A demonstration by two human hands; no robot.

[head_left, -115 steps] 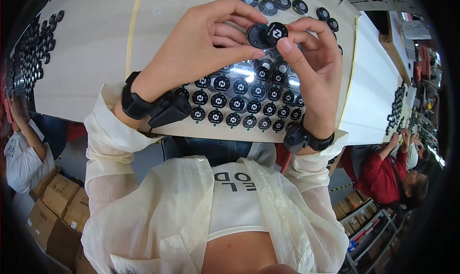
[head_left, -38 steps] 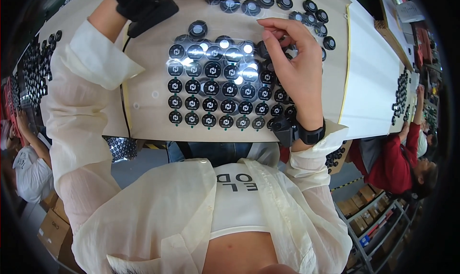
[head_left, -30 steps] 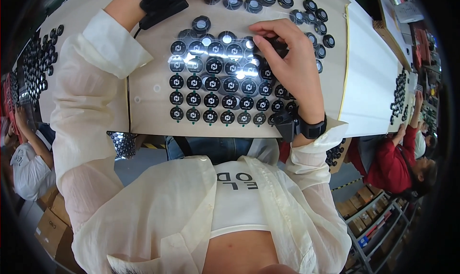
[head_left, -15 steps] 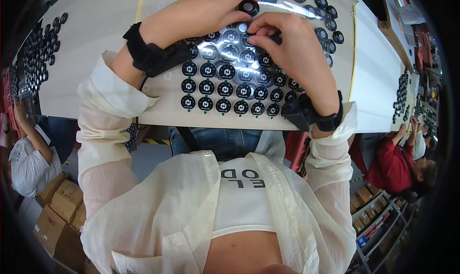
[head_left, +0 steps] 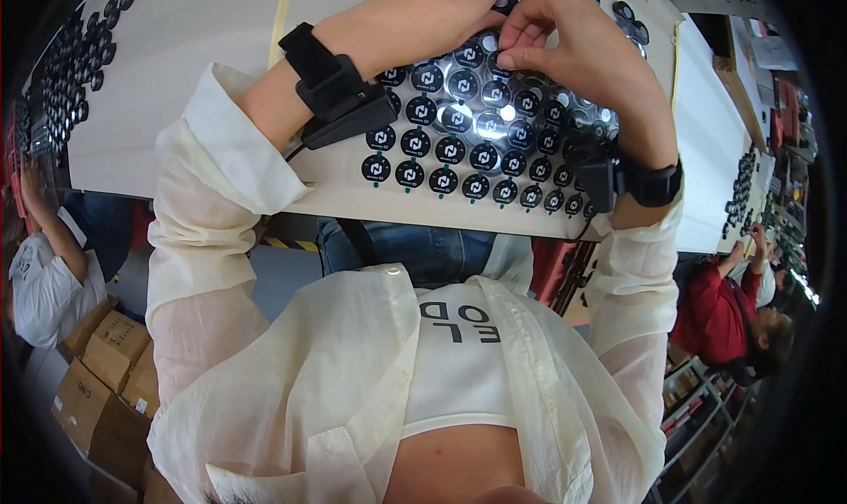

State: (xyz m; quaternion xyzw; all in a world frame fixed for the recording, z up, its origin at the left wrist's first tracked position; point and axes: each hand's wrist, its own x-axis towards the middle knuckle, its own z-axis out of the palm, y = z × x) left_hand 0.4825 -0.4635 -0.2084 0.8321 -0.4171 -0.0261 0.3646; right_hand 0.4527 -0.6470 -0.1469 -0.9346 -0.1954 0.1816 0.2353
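My left hand (head_left: 463,8) reaches over from the left at the upper edge of the view. Its thumb and fingers close round a small black round part (head_left: 505,2), partly cut off from sight. Close beside it, my right hand (head_left: 569,37) has thumb and forefinger pinched together at a disc near the top of the sheet. Whatever lies between those fingertips is too small to make out. Beneath both hands spreads a shiny clear sheet holding rows of round black labels (head_left: 483,156) with a white mark and small green tabs. Both wrists wear black strapped devices.
Several black round parts (head_left: 628,21) lie past my right hand, and more (head_left: 88,54) cover the table's far left. Yellow tape (head_left: 281,19) runs along the pale table (head_left: 194,107). Co-workers sit left and right. Cardboard boxes (head_left: 106,363) are stacked at lower left.
The whole view has shifted, so the table and labels appear farther right and higher. Both hands have moved slightly right across the sheet; the left still holds the black round part.
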